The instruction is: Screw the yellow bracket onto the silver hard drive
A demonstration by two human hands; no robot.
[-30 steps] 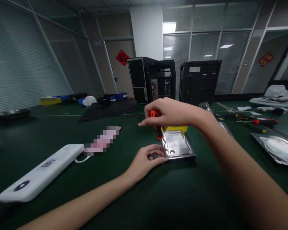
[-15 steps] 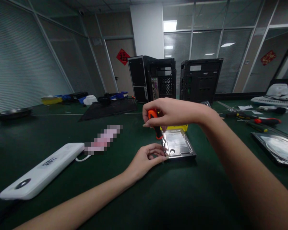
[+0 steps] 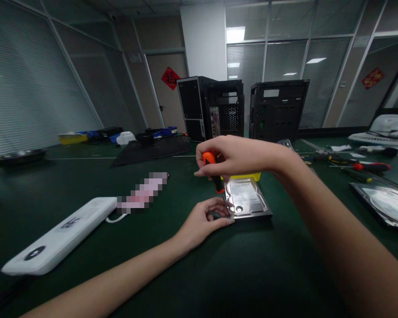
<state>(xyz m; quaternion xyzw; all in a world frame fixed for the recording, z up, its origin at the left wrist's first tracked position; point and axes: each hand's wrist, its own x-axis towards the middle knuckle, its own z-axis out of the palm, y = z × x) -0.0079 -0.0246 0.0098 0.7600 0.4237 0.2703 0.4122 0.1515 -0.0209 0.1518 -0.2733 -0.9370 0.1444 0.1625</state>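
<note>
Head view: left fingers (image 3: 221,221) hold the hard drive (image 3: 250,198) at its near-left corner; right fingers (image 3: 215,169), higher, grip a screwdriver (image 3: 209,158).

The person's left hand (image 3: 199,222) and right hand (image 3: 230,154) were both bare, with slender fingers and narrow wrists. The left forearm (image 3: 132,269) was slim and smooth, uncovered as far as the lower edge of the view, and the right forearm (image 3: 331,225) was uncovered too, looking broader toward its near end. The nail of the right thumb (image 3: 210,170) reached slightly past the fingertip, narrow and tapered; finer detail on the left fingers was too small to tell
</note>
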